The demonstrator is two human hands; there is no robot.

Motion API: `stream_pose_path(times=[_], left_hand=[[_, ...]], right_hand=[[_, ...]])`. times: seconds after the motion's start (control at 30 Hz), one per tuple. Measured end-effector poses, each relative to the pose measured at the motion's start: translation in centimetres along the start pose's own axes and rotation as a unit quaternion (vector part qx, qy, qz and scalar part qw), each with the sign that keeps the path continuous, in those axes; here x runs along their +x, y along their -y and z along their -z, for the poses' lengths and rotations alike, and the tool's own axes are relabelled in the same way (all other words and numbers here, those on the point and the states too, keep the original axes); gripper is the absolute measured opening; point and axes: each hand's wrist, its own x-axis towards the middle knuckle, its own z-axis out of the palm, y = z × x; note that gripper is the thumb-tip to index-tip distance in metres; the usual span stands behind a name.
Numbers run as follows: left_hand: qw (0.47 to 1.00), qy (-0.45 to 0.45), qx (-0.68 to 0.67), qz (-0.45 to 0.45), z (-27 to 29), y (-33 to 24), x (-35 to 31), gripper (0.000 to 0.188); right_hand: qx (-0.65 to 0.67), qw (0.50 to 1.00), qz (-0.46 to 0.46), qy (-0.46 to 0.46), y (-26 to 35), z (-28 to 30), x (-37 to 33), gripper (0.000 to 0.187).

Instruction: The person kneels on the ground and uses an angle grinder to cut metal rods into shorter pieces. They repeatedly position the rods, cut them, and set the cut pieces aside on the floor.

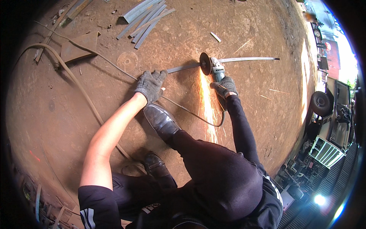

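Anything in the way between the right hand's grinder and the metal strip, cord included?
Nothing visible: the grinder in the gloved right hand has its disc at the metal strip, throwing sparks. The cord loops below it in the picture, not across it.

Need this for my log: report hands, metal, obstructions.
Left hand on metal strip. Right hand gripping grinder, disc at strip. Sparks crossing cord in view.
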Motion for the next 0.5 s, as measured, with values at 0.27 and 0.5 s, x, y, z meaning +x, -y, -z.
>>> stream_pose_path(times=[0.27, 0.5], left_hand=[[0.999, 0.032, -0.025, 0.011, 0.3, -0.1, 0.2, 0.072], [0.999, 0.021, -0.021, 0.011, 0.6, 0.2, -0.1, 0.071]], right_hand=[[0.007, 1.000, 0.009, -0.019, -0.4, -0.7, 0.6, 0.057], [0.050, 0.998, 0.025, 0.016, -1.3, -1.3, 1.0, 0.055]])
